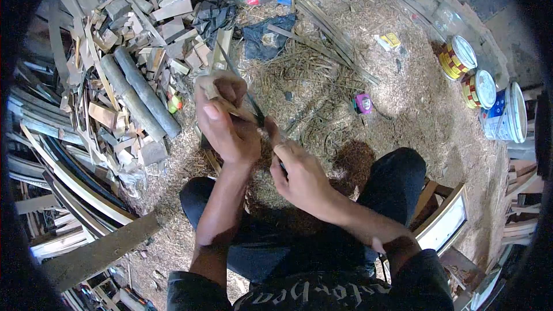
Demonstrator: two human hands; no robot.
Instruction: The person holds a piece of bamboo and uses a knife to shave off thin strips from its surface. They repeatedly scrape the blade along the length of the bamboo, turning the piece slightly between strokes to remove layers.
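left hand: (231, 132) nearly closed, fingers curled round a small light wood piece (241, 114)
right hand: (305, 174) closed in a grip on a long, thin, dark tool (230, 63), probably a knife; the join is too dim and small to be sure
wood piece: up in the left hand, off the floor, in front of the person's knees
contact: tool crosses close beside the piece, near the right fingertips; can't tell if the edge is touching
progress: piece and tool both in hand, so work on the piece looks under way; its cut faces can't be read, so share done vs left unclear
floor: (403, 196) covered in shavings and chips
person's left: heap of offcuts (173, 27), two round logs (144, 93) side by side
ahead: black plastic sheet (256, 45), loose strips (328, 31)
person's right: pink tape measure (363, 103), three buckets (503, 114) in a row
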